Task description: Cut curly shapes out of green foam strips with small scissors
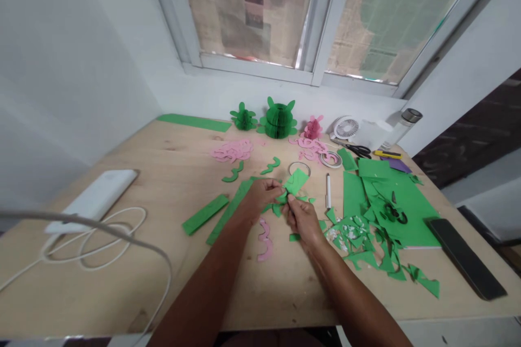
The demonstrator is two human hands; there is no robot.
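Near the middle of the table, my left hand [264,194] and my right hand [302,218] meet with fingertips pinched together on a piece of green paper [296,179]. Its upper part sticks up between them; the lower part is partly hidden by fingers. Small green scraps [277,210] lie just under the hands. A pink wavy paper cutout [265,241] lies between my forearms. Beyond my left hand are two green wavy cutouts, one [233,172] farther left and another [270,166] closer. Green paper strips [205,214] rest left of my left forearm.
Honeycomb paper figures [278,120] stand along the wall. A white pen [328,191], tape rolls [330,159], scissors [394,212], green sheets [419,217] and many scraps [358,236] occupy the right side. A phone [466,258] lies far right; a white power bank [95,198] and cable [138,219] are left.
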